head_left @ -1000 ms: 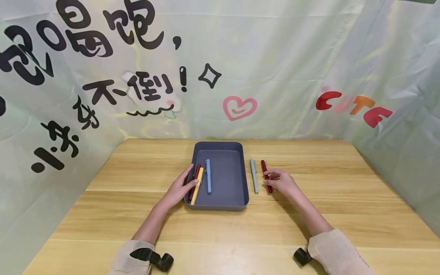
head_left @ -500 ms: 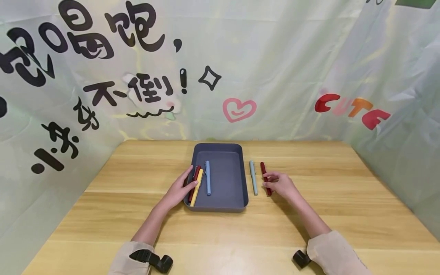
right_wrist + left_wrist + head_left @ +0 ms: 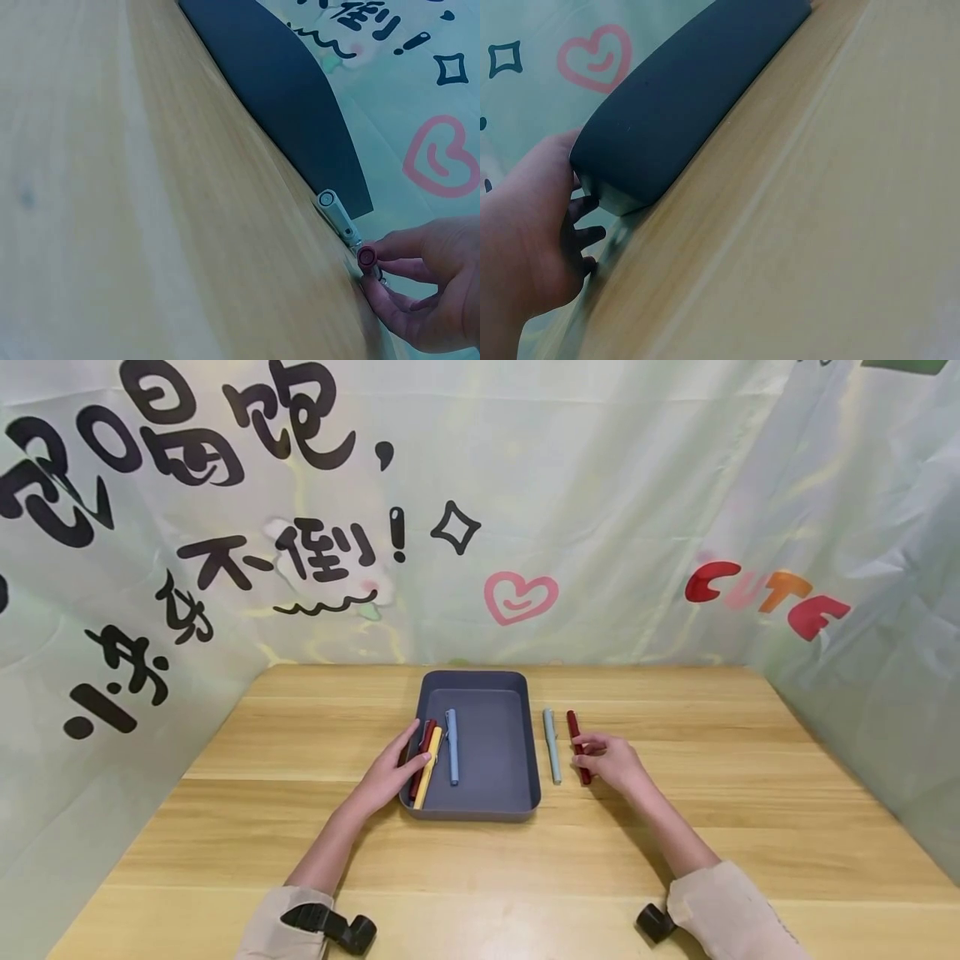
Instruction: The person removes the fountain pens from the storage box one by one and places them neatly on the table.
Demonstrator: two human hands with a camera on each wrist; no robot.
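My left hand (image 3: 384, 779) grips the left wall of a dark grey-blue tray (image 3: 498, 752), its thumb over the rim and its fingers along the outside. Inside the tray, near that thumb, lie a dark red pen (image 3: 428, 735), a yellow pen (image 3: 429, 770) and a blue pen (image 3: 453, 750). To the right of the tray, my right hand (image 3: 617, 763) pinches a second dark red pen (image 3: 573, 724) between thumb and fingers, close over the table. A pale green-blue pen (image 3: 552, 750) lies between this pen and the tray. The right wrist view shows the pinched pen (image 3: 367, 256) end-on.
The wooden table (image 3: 480, 877) reaches back to a printed cloth backdrop (image 3: 600, 527), which also hangs along both sides. Black wrist cameras, left (image 3: 360, 935) and right (image 3: 656, 923), stick out from the sleeves over the table.
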